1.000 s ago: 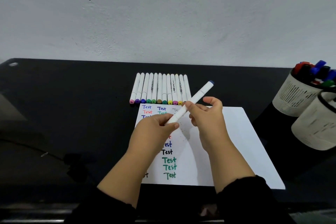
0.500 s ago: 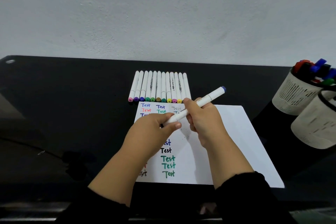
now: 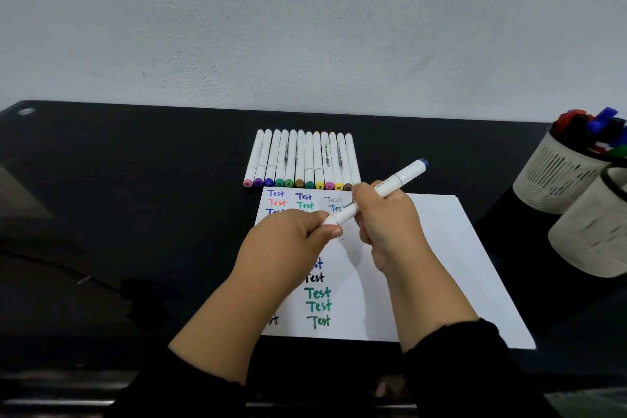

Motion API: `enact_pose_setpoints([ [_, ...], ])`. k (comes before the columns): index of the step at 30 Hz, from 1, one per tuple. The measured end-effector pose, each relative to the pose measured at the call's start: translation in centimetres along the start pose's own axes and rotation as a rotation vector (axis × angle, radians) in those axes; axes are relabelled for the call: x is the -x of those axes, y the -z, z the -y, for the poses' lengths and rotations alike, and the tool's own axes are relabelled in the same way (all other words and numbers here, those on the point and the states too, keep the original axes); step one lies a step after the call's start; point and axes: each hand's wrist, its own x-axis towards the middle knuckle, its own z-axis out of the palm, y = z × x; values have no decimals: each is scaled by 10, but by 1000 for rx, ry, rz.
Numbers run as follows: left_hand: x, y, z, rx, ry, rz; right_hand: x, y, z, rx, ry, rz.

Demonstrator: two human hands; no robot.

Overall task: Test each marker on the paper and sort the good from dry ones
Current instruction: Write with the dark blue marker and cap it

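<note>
Marker (image 3: 375, 193) gripped betw. left hand (image 3: 291, 241) & right hand (image 3: 386, 224), above paper (image 3: 424, 248).

The hands cover several words on the paper (image 3: 441, 248), the marker's (image 3: 373, 195) near end is hidden, and the right edge cuts both cups (image 3: 556, 176).

both forearms reach forward from black sleeves, hands meeting in front of the chest. the left hand (image 3: 291, 237) curls into a loose fist, thumb and fingers pinching one end of a white marker (image 3: 376, 195). the right hand (image 3: 386, 220) wraps its fingers round the marker's middle, wrist bent slightly inward.
</note>
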Motion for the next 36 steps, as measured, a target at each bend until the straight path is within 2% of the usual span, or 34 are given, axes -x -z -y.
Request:
enact_pose_setpoints([
  [2, -1, 0, 0, 54, 26, 36, 0, 0, -1, 15, -5, 22],
  [5, -2, 6, 5, 256, 87, 109, -2, 3, -2, 51, 27, 59],
  [8, -1, 12, 13, 363, 120, 97, -11, 21, 6, -75, 80, -69],
  [12, -2, 15, 20, 324, 165, -32, -14, 36, 9, -93, 68, -128],
  [20, -4, 6, 15, 293, 171, -64, -14, 28, 4, -40, 39, -8],
  [23, -7, 6, 17, 274, 170, -72, -18, 27, 0, 14, 66, -17],
  [29, -12, 5, 19, 273, 154, -98, -30, 18, -15, 128, 160, -139],
  [36, -16, 3, 23, 270, 162, -98, -30, 14, -25, 194, 264, -151],
])
